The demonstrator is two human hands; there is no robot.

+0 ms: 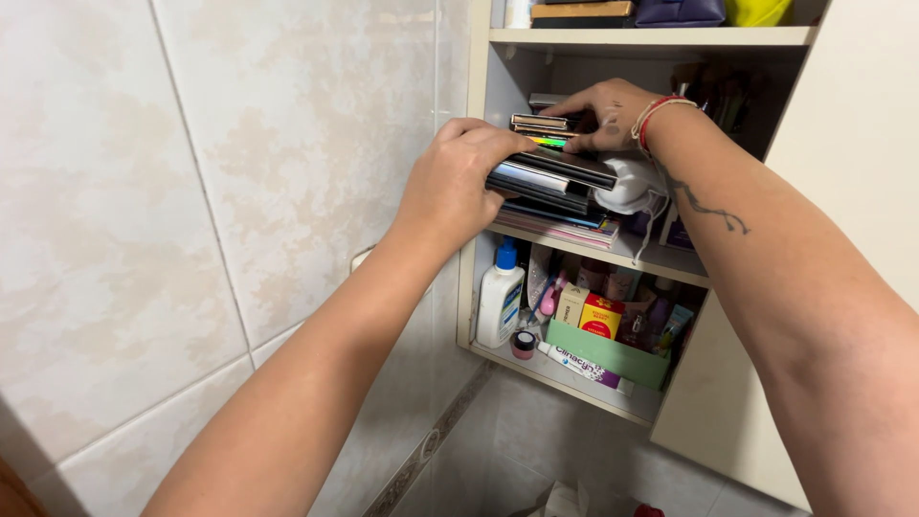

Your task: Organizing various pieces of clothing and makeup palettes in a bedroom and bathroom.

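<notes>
Left hand (450, 187) hides the flat cases' (550, 182) ends.

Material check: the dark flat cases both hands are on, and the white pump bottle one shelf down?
Flat cases: likely hard glossy plastic, with bright glare streaks on dark lids; left hand grips the stack's end, right hand rests on top. Pump bottle: seemingly matte opaque white plastic, blue pump cap.

Stack of flat cases (550, 187) lay on the middle shelf (661, 258), cloth (632, 184) right of it, lotion bottle (501, 302) on the shelf below, left of a tray (603, 354).
</notes>
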